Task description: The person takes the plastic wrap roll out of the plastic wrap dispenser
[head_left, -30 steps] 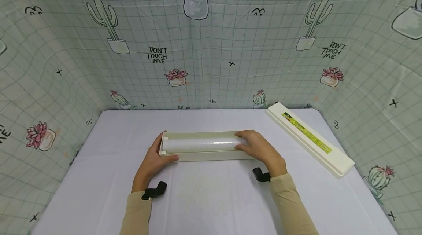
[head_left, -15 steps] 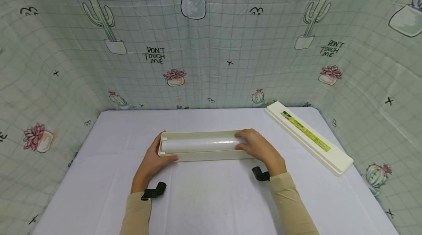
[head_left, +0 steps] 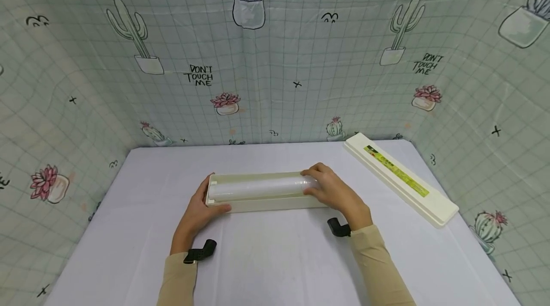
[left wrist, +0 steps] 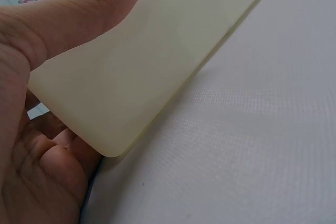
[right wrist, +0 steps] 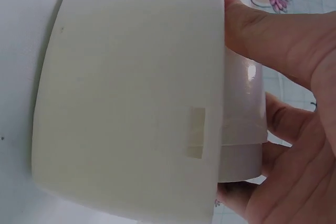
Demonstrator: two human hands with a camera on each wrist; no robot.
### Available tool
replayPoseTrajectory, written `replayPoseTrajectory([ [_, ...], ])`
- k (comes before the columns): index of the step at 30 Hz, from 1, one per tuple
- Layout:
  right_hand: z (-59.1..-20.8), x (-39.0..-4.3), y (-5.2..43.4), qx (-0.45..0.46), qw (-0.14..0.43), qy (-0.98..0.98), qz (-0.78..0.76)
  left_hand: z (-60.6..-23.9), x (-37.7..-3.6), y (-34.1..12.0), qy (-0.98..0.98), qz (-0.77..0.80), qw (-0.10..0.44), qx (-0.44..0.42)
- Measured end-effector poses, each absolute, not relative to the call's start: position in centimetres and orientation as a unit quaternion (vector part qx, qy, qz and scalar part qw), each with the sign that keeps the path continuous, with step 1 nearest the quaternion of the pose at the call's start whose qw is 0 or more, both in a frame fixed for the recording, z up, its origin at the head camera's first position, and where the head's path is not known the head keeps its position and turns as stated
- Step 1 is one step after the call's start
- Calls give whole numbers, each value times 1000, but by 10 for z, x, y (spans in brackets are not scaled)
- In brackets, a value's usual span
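Observation:
A long cream plastic box (head_left: 275,204) lies across the middle of the white table, open at the top. Inside it is a roll of clear plastic wrap (head_left: 262,188). My left hand (head_left: 200,210) grips the box's left end, thumb on the front wall (left wrist: 147,66) and the other fingers round the end. At the other end, my right hand (head_left: 333,189) holds the roll between thumb and fingers. In the right wrist view the roll's end (right wrist: 241,98) stands above the box's rim, with the core showing past the film.
The cream lid (head_left: 401,179) with a yellow-green label lies slantwise at the table's right. White cloth covers the table (head_left: 266,258). A printed cactus curtain (head_left: 275,58) hangs round the back and sides. Each wrist wears a black camera mount (head_left: 201,251).
The roll's right end has risen slightly with my right hand. My left hand keeps its grip on the box. The whole view has shifted a little.

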State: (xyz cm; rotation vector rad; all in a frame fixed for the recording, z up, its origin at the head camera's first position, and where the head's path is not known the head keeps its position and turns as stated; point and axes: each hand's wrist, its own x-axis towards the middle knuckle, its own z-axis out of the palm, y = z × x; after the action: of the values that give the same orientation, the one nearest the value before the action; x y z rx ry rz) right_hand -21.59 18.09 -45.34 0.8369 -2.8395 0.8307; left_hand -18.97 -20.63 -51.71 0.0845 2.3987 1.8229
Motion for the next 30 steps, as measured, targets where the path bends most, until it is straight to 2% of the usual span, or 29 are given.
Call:
replayPoseTrajectory([
  [30, -455, -215, 180, 276, 45, -925, 257, -517, -189, -206, 797, 600, 62, 29],
])
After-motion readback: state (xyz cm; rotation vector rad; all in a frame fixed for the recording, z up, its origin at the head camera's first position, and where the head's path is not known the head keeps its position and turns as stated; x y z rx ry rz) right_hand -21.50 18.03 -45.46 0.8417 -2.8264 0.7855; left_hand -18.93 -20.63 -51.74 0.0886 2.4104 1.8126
